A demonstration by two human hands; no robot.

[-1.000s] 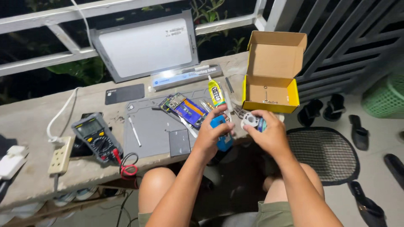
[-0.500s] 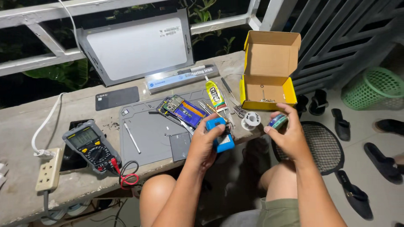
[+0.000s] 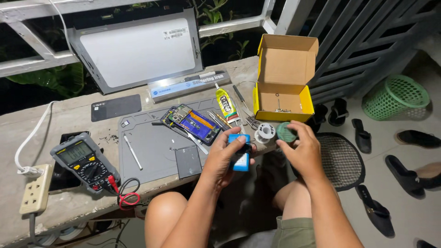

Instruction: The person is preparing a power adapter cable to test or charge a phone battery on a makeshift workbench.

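At the far left edge of the frame, a cream-coloured plastic power strip (image 3: 33, 194) lies on the grey concrete ledge (image 3: 55, 115), with a white cable curling above it. Just to its right sits a dark grey and yellow digital multimeter (image 3: 85, 162), its red and black leads looped at the ledge's front edge. In the upper left to upper middle a large flat silvery display panel (image 3: 138, 50) leans against the white railing. Below it, a grey rubber work mat (image 3: 156, 142) covers the middle of the ledge; an opened phone with a bare blue and green circuit board (image 3: 190, 121) lies on the mat's upper right part.

Low in the centre, the left hand (image 3: 225, 156) is wrapped around a small blue rectangular plastic device (image 3: 241, 154), fingers on top and thumb at its side, held just in front of the ledge's edge. Above it stands a yellow-labelled tube of glue (image 3: 225, 103). A white spool of solder wire (image 3: 264, 132) rests between the two hands. Right of centre, the right hand (image 3: 298, 151) pinches a round green tin (image 3: 286, 133) with its fingertips. Behind it sits an open yellow cardboard box (image 3: 285, 87), and a green plastic basket (image 3: 395, 97) stands on the floor at the right.
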